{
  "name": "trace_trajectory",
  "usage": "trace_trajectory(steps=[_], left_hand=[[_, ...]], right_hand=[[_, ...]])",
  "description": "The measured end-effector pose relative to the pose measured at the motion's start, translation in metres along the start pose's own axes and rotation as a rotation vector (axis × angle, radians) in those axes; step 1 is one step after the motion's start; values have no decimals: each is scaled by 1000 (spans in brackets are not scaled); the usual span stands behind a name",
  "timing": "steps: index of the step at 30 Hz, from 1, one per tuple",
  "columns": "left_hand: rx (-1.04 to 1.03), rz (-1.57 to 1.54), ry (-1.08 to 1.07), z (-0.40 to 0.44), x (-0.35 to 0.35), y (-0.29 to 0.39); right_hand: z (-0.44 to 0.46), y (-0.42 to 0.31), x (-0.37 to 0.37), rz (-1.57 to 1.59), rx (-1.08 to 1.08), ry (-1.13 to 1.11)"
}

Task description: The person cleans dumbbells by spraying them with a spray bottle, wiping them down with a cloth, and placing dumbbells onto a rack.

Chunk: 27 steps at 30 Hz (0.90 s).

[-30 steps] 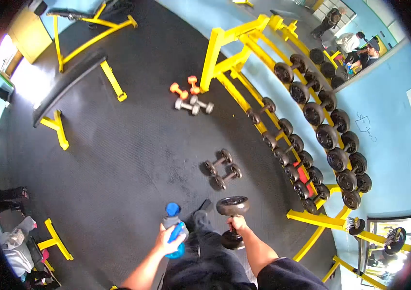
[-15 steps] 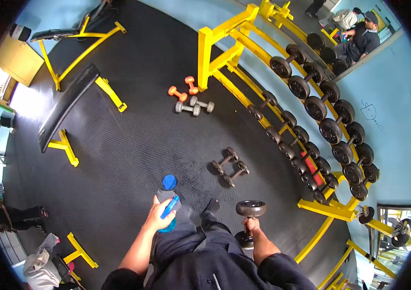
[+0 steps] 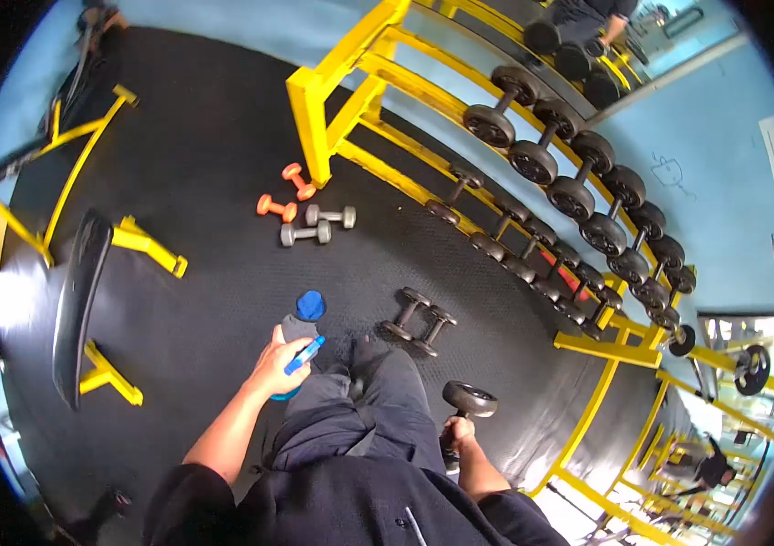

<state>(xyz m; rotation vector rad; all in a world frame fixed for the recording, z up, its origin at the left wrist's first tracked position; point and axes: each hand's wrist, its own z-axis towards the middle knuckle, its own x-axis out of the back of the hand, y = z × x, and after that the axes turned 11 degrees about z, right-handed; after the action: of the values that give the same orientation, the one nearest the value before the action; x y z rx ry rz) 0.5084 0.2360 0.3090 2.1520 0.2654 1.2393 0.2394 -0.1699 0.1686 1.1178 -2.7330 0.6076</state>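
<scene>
My left hand (image 3: 278, 366) is wrapped round a water bottle (image 3: 298, 328) with a grey upper part and a bright blue round end (image 3: 311, 305). A blue strip, perhaps its handle, sticks out by my fingers, and a teal part shows below the hand. On the right, my right hand (image 3: 460, 430) grips the bar of a dark dumbbell (image 3: 470, 399), held upright beside my thigh. Its upper weight is plain to see; the lower one is mostly hidden by my hand and leg. Two dark dumbbells (image 3: 419, 321) lie side by side on the floor ahead of my feet.
A yellow rack (image 3: 312, 118) with two rows of black dumbbells (image 3: 532, 162) runs along the right wall beneath a mirror. Orange dumbbells (image 3: 277, 208) and grey dumbbells (image 3: 306, 233) lie near its foot. A black padded bench (image 3: 84, 309) stands to the left on the black floor (image 3: 214, 273).
The view has turned, so the rack and floor dumbbells sit further left. Both hands keep their hold on the bottle and the dumbbell; the dumbbell now leans a little more.
</scene>
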Motion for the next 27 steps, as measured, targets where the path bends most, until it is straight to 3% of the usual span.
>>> trace_trajectory(steps=[4,7,8,10,14,16,17,18,20,21,24,25,27], left_hand=[[-21,49,-128,89,39,31],[-145,85,-264,156,39,46],[-148,119,-332,181,35,53],[-254,103,-363,228,14,49],[-230,204,-620,322,-13,89],[-301,312,-741,371,-40,103],[-351,393,-814,395,-52,106],[-382,425,-867,422,-66,109],[-428,539,-892,469,-101,112],[-454,600,-901,497,-121,115],[-542,850,-856,556,-167,129],[-535,890,-844,574,-181,132],[-520,1044,-902,598,-204,146]], right_hand=[[-1,18,-56,122,-59,16],[7,12,-99,6,-115,119],[38,30,-103,-228,140,12],[69,22,-112,-442,367,-99],[96,-35,-153,109,-154,-133],[98,-92,-181,223,43,-97],[109,-114,-189,135,87,-89],[156,-97,-186,-348,462,-176],[152,-178,-200,-793,374,-256],[170,-192,-210,-842,468,-219],[206,-239,-245,-715,641,-51],[160,-312,-247,-20,15,-1],[218,-299,-275,-194,414,-17]])
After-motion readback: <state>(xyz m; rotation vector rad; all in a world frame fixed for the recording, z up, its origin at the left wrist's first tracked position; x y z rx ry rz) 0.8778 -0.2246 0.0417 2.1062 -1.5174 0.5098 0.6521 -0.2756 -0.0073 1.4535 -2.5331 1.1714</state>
